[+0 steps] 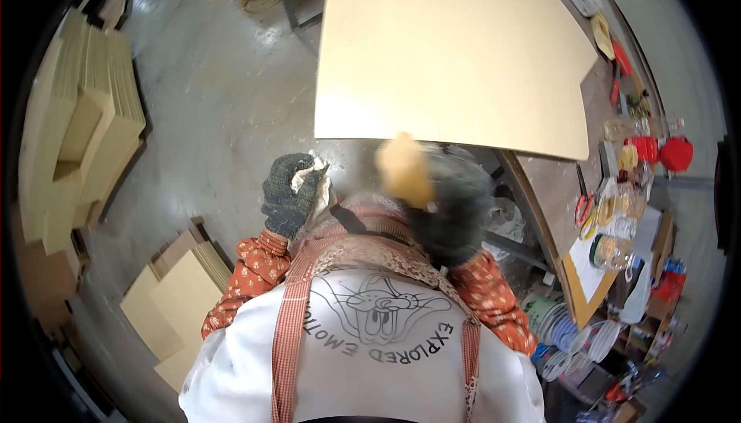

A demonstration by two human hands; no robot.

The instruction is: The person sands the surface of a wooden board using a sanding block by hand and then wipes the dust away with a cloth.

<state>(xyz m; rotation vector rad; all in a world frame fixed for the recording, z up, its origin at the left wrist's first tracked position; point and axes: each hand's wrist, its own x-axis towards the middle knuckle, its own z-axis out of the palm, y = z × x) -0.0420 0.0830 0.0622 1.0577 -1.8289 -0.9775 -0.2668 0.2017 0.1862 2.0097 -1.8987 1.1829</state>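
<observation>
My left hand (287, 195), in a dark knit glove, is closed on a crumpled whitish rag or paper (323, 194) beside my apron. Whether it is cloth or paper I cannot tell. My right hand (455, 207), in a dark glove, is smeared by motion just off the near edge of a large pale board. In its grip is a tan, blunt-ended piece (405, 170), too blurred to name. The pale yellow board (448, 52) lies flat on the workbench ahead of me, its near edge just beyond both hands.
The brown workbench (552, 214) runs along the right, bearing red-handled scissors (584, 208), a clear jar (611, 253) and a red container (676, 153). Stacked pale boards (85, 122) stand at the far left; more panels (185, 292) lean nearer. White buckets (602, 342) stand lower right.
</observation>
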